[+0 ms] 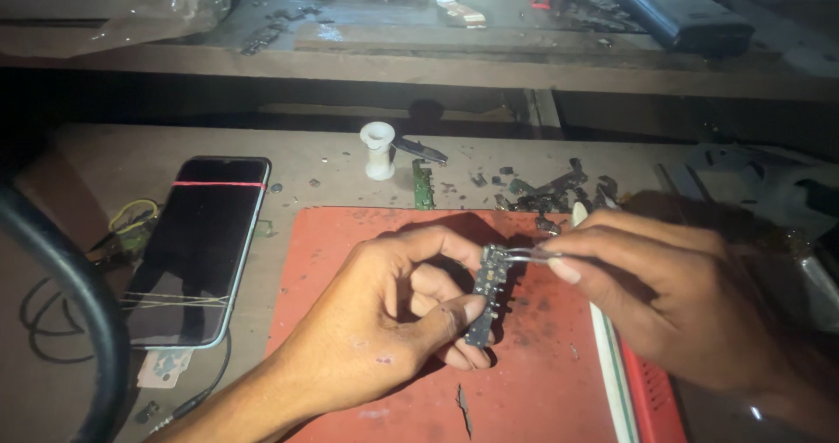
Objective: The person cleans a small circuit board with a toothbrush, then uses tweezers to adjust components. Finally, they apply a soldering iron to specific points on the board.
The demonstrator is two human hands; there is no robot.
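Your left hand [393, 308] pinches the small circuit board [486, 294] upright above the red mat [350, 259], long axis near-vertical, while right-hand [664, 294] fingers clamp tweezers [524, 254] meeting its top end.

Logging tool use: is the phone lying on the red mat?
No, the phone lies on the bare bench left of the red mat, clear of its edge.

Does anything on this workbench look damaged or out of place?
Yes. The smartphone on the left is bound with rubber bands across its body, which is unusual. Small dark parts lie scattered loosely behind the red mat.
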